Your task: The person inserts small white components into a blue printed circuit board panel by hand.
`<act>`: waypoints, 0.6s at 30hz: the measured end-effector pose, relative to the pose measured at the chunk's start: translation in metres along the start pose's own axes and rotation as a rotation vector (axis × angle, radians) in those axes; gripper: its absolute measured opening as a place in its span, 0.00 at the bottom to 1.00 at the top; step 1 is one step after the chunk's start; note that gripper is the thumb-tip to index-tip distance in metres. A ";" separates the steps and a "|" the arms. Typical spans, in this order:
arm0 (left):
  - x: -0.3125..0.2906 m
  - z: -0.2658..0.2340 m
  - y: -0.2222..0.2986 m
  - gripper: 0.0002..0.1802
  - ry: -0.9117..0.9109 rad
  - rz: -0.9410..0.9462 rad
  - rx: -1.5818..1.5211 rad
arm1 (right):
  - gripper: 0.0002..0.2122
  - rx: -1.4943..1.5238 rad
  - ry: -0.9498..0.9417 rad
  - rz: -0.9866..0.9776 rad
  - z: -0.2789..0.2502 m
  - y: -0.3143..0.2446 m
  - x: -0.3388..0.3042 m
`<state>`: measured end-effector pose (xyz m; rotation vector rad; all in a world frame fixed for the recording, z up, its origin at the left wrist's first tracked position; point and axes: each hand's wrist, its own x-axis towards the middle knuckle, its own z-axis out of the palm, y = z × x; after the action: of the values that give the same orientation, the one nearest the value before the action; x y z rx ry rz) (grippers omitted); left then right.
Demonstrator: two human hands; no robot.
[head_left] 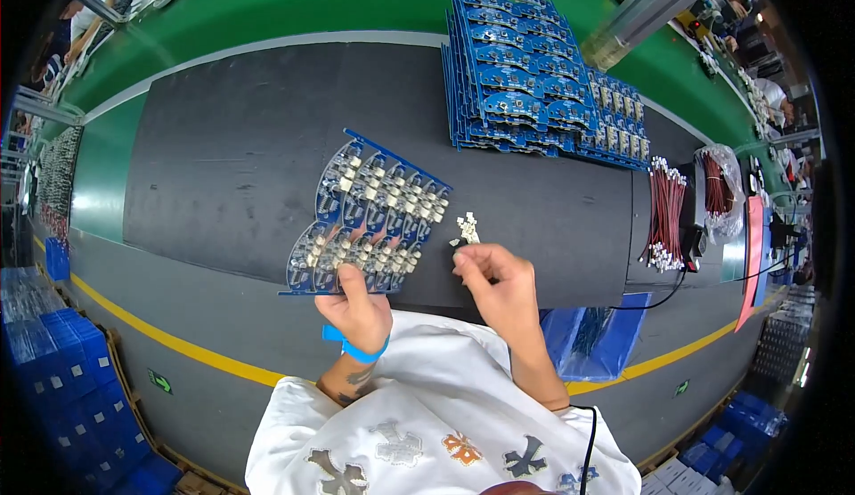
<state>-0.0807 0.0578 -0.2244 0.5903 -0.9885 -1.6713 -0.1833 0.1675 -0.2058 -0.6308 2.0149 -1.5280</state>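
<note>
A blue circuit board (372,219) is over the bench (240,130), the left hand (360,317)'s grip clamped on its lower edge. To its right, the right hand (504,283) bends beside small white plugs (467,226); whether its grip is closed on one I cannot tell. Farther out on the bench are a board stack (512,59) and red wires (666,210).
</note>
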 end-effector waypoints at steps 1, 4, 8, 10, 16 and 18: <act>-0.003 -0.002 -0.002 0.22 0.009 -0.016 -0.058 | 0.04 -0.060 0.083 -0.026 0.000 0.006 0.003; -0.009 -0.002 0.000 0.25 -0.029 -0.054 -0.158 | 0.06 0.120 0.193 -0.010 0.004 0.008 0.003; -0.017 -0.007 -0.001 0.27 -0.085 -0.091 -0.157 | 0.07 0.187 0.137 0.066 0.006 0.004 0.007; -0.020 -0.014 -0.005 0.27 -0.075 -0.070 -0.091 | 0.08 0.167 0.102 0.093 0.003 0.006 0.006; -0.024 -0.013 0.002 0.34 -0.161 -0.102 -0.009 | 0.09 0.280 -0.069 0.178 0.003 0.007 0.004; -0.021 -0.008 0.008 0.40 -0.176 -0.173 0.122 | 0.09 0.297 -0.046 0.176 0.004 0.008 0.003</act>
<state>-0.0634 0.0740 -0.2236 0.6324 -1.2009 -1.8496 -0.1831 0.1644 -0.2145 -0.3569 1.7131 -1.6447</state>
